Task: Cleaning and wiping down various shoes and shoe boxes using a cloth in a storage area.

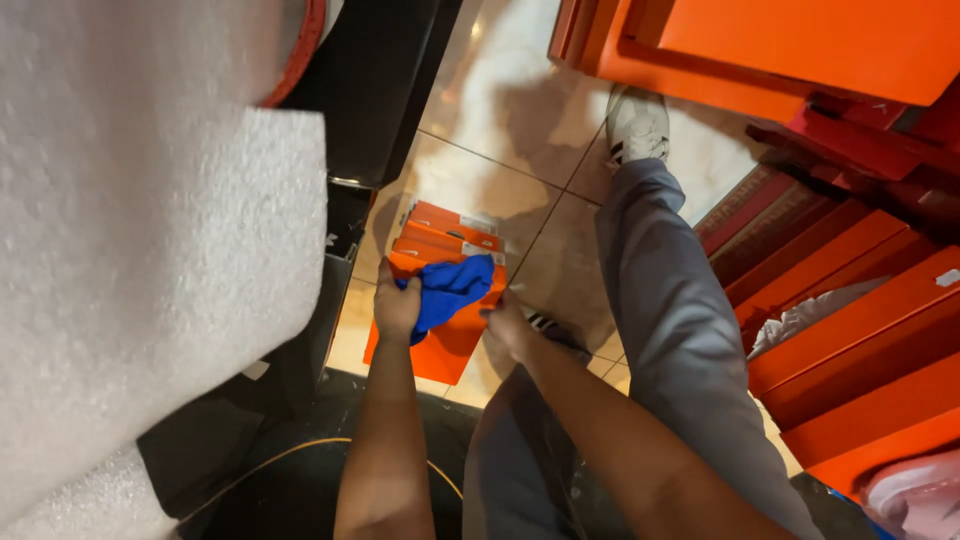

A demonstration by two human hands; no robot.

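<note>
Left hand (397,308) clenched on soft blue cloth (452,288), pressing it on orange box (437,340). Right hand (507,330) gripping box edge. Probably light, stiff cardboard, easily dented; best held by edges.

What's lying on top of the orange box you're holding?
A blue cloth lies on the orange box, gripped by the left hand; the right hand holds the box's edge. The lid under the cloth is covered.
</note>
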